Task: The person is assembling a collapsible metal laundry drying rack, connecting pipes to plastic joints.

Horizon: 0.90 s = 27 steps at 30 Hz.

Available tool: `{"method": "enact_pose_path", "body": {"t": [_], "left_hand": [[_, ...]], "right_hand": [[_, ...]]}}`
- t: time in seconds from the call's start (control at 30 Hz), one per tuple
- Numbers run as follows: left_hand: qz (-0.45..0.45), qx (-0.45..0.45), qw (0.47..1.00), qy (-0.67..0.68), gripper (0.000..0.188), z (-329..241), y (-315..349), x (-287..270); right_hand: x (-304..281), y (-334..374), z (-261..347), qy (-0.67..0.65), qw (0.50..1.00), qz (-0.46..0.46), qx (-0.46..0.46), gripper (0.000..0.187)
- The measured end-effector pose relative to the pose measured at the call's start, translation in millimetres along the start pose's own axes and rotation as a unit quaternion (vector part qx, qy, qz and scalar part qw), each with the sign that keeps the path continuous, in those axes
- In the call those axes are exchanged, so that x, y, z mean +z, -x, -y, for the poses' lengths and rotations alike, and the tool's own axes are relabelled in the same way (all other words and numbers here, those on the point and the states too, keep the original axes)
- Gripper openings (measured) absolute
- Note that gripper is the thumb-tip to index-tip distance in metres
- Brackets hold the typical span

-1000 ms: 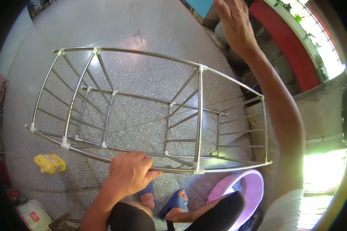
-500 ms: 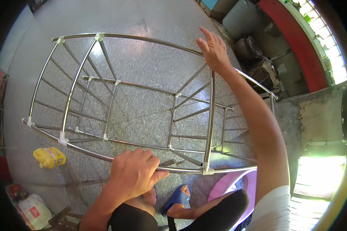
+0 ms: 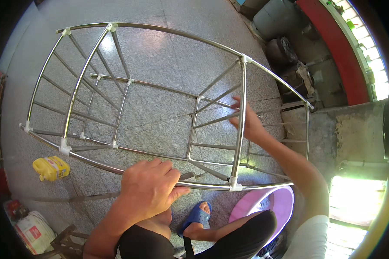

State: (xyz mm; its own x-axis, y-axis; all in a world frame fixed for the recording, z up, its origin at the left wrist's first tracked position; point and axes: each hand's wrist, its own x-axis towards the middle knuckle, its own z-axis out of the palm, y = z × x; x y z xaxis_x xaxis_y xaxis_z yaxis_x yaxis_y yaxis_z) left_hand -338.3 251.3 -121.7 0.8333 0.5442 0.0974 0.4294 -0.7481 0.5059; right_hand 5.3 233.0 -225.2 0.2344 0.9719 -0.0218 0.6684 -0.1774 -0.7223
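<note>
A metal tube rack frame (image 3: pixel 177 32) with white plastic joints lies in front of me, several thin rods running across its ends. My left hand (image 3: pixel 149 185) is closed around the near long tube (image 3: pixel 97 164), its thumb pointing right along it. My right hand (image 3: pixel 250 123) reaches inside the frame's right part, at the crossbar (image 3: pixel 239 149). The bar passes in front of this hand, and the fingers show apart on its left side, slightly blurred. No firm grip on the bar is visible there.
A yellow jug (image 3: pixel 52 168) lies on the speckled floor at left. A pink basin (image 3: pixel 285 200) stands by my right knee, near my blue slipper (image 3: pixel 198 216). A white sack (image 3: pixel 35 233) and a wooden stool (image 3: pixel 69 242) are at lower left. Dark pots (image 3: pixel 281 52) line the far right.
My right hand has moved down from above the far tube to beside the crossbar, inside the frame. The frame's far side appears higher in view. My left hand keeps its hold.
</note>
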Motion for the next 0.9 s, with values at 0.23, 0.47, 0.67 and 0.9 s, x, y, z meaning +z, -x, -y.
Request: {"method": "enact_pose_path", "body": {"t": [0.23,0.47,0.67,0.9], "left_hand": [[0.028,-0.013,1.0,-0.002,0.029,3,-1,0],[0.075,-0.03,0.997,0.004,0.029,2,3,-6],[0.054,-0.016,0.998,-0.008,0.028,5,-1,-7],[0.089,-0.002,0.996,0.007,0.03,-3,10,-13]], "right_hand": [[33,-68,8,-0.08,0.987,0.067,0.12,0.031],[50,-53,7,-0.074,0.995,-0.046,0.054,0.026],[51,-66,6,0.006,0.992,-0.021,0.127,0.026],[82,-58,-71,0.061,0.993,0.097,0.03,0.036]]}}
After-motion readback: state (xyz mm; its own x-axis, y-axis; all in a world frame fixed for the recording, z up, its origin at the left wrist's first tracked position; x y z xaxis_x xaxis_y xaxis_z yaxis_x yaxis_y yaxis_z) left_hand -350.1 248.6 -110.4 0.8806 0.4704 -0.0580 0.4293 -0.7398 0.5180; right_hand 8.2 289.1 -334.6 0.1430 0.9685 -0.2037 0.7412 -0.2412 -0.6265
